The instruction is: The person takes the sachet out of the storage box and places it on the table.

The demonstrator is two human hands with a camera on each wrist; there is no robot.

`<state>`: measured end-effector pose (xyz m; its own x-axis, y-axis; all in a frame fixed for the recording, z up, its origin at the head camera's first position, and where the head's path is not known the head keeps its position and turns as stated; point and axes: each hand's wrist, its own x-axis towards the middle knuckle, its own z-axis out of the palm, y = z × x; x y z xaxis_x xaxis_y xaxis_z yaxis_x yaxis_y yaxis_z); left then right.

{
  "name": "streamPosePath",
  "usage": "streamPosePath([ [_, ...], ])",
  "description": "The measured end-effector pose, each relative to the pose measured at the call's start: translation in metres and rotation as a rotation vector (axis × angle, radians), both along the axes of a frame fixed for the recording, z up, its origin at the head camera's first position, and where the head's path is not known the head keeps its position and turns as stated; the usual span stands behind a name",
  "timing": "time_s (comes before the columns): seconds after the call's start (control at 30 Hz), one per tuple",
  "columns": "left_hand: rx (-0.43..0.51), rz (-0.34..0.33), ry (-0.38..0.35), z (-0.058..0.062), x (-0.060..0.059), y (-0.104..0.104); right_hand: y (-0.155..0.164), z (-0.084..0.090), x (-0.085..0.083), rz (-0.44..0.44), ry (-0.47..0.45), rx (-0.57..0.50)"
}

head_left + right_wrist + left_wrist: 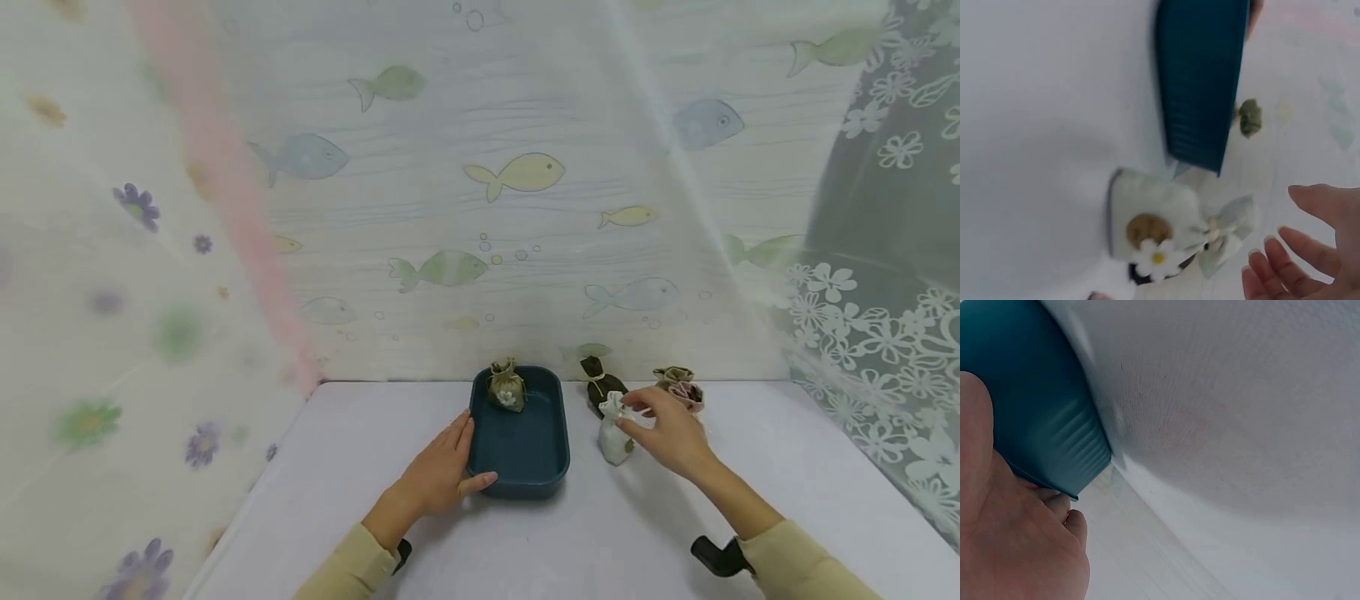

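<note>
My left hand [442, 471] rests against the left side of a dark blue rectangular basin [557, 483]. Its fingers lie fairly straight along the side, and the thumb is at the near end. Inside the basin, toward the back, sits an olive drawstring pouch [507, 392]. My right hand [670, 429] is beside the gathered neck of a pale drawstring pouch [616, 444] that stands on the table. In the right wrist view, fingers and thumb are spread apart from this pouch [1154, 215], which bears a white flower and a brown patch.
A dark brown pouch [597, 385] stands behind the pale one. Further pouches, one of them pink [687, 394], are partly hidden behind my right hand. The white table [577, 550] meets a fish-printed curtain [525, 250] at the back. Flower-patterned sheets hang at both sides.
</note>
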<state>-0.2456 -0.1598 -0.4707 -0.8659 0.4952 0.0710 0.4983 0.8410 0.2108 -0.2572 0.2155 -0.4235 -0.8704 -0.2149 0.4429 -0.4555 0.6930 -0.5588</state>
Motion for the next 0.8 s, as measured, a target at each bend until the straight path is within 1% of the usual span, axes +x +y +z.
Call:
streamPosePath([
  [0.13, 0.003, 0.005, 0.000, 0.001, 0.001, 0.001, -0.017, 0.011, -0.002, 0.058, -0.020, -0.012],
  [0.23, 0.011, 0.011, -0.002, 0.002, 0.001, 0.002, -0.031, 0.019, -0.006, 0.112, -0.045, -0.020],
  [0.33, 0.008, 0.017, -0.008, 0.002, 0.001, 0.001, -0.045, 0.025, -0.013, 0.156, -0.065, -0.021],
  [0.5, 0.003, 0.019, -0.002, 0.002, 0.000, 0.000, -0.065, 0.030, -0.025, 0.207, -0.088, -0.009],
  [0.67, 0.003, 0.023, -0.009, 0.003, 0.001, 0.000, -0.081, 0.031, -0.040, 0.244, -0.195, -0.035],
  [0.8, 0.016, 0.013, -0.010, 0.002, 0.001, 0.001, -0.090, 0.028, -0.052, 0.237, -0.266, -0.061],
])
